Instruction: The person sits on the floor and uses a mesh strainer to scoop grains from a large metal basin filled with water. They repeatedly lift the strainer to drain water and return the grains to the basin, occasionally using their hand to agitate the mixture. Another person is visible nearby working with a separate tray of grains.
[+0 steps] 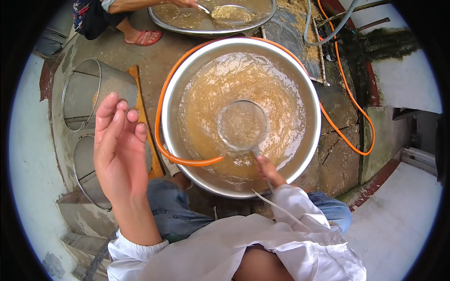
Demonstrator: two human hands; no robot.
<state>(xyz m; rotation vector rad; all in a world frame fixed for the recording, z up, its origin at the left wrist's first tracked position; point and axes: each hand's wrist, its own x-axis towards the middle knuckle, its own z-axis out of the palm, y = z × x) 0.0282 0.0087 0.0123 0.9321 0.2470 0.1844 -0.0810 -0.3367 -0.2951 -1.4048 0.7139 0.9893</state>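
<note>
My right hand grips the handle of a round wire-mesh strainer. The strainer's bowl sits in the murky yellow-brown water of a large metal basin in front of me. Grain-like bits appear to swirl in this water. My left hand is raised to the left of the basin, its palm up and fingers loosely curled, with nothing in it. An orange hose curves round the basin's left side, and its end hangs over the near left rim above the water.
Two mesh buckets stand at the left beside a wooden board. Beyond my basin, another person's hand holds a strainer of grain over a second basin. A grey hose and scattered husks are at the far right.
</note>
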